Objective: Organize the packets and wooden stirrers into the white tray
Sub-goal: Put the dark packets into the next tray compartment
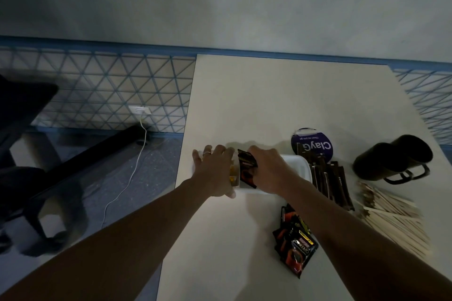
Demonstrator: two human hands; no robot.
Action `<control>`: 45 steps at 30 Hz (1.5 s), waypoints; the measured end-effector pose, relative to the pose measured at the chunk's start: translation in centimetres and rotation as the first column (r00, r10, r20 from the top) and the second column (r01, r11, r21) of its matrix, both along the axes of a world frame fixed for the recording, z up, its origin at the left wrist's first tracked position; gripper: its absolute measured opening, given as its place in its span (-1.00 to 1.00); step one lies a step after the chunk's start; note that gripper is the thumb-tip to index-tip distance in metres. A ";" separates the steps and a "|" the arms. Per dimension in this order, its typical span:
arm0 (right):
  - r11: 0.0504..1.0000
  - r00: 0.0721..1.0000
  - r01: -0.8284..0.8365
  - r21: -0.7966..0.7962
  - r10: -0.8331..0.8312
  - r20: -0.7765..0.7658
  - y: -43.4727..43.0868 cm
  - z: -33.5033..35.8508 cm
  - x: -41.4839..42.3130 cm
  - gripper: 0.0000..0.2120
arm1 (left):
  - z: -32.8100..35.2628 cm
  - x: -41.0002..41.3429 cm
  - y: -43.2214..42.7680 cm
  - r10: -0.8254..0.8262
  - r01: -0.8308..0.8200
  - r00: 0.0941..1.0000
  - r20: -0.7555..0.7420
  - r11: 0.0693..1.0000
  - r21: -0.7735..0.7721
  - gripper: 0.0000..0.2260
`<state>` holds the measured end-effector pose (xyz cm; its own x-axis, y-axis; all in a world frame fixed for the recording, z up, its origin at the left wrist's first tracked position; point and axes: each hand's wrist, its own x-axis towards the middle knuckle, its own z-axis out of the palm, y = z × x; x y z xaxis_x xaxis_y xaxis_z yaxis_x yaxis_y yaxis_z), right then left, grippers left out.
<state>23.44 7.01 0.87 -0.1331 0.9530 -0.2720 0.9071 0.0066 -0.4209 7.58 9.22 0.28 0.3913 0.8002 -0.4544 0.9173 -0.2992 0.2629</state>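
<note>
White surface (256, 95) fills centre-right of frame. White tray (299, 166) at centre, mostly hidden by hands. Left hand (215, 168) splayed flat on tray's left end. Right hand (271, 168) clamped on black packets (247, 166) over tray. Loose packets (294, 244) lower centre; wooden stirrers (391, 215) at right; dark sachets (330, 178) between.

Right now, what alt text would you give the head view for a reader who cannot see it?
Both hands work at a white plastic tray on a cream table: the right hand lowers black-and-red packets into it while the left hand rests on its left end. More black-and-red sachets, dark brown stick packets and pale wooden stirrers lie to the right.
</note>
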 end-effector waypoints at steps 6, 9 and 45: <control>1.000 0.995 0.007 -0.006 -0.007 0.101 -0.3 -0.3 0.1 -0.58 | 0.0 0.0 0.1 0.002 -0.002 1.000 -0.008 1.000 -0.011 -0.01; 0.999 0.993 -0.002 0.043 -0.003 0.120 -0.3 -0.3 -0.2 -0.56 | -0.1 0.0 0.1 0.003 -0.003 1.000 0.005 1.000 -0.010 -0.01; 0.980 0.874 -0.174 0.092 0.110 0.474 1.3 -0.9 -0.4 -0.47 | 0.1 0.0 -0.1 0.022 -0.022 1.000 0.004 1.000 0.004 -0.01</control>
<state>23.04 8.30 -0.01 -0.1583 0.9641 -0.2133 0.9826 0.1751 0.0619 7.54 9.16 0.40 0.3750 0.8107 -0.4495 0.9228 -0.2800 0.2648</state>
